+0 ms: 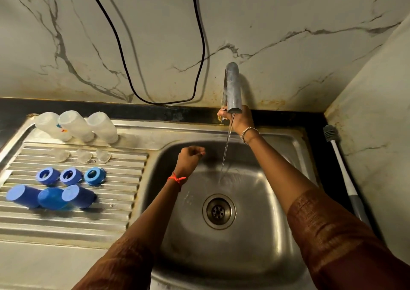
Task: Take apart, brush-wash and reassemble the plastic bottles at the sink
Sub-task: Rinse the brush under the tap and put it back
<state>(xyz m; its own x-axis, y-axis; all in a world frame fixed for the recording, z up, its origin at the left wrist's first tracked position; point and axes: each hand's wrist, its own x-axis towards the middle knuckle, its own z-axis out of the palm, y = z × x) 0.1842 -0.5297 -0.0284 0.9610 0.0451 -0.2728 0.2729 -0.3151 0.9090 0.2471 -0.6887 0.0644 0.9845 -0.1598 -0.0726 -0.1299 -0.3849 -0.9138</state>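
On drainboard (124, 192), three translucent bottles (75, 125), inverted

Veined marble wall (266, 23) behind, black cable (200, 34) looping, apparently dim light.

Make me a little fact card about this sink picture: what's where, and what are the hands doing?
tap: running into the sink
right hand: at the tap's base
left hand: loosely closed, holding nothing, over the sink
bottles: three, clear, upside down on the drainboard
blue caps: three
blue rings: three
brush: right of the sink, untouched
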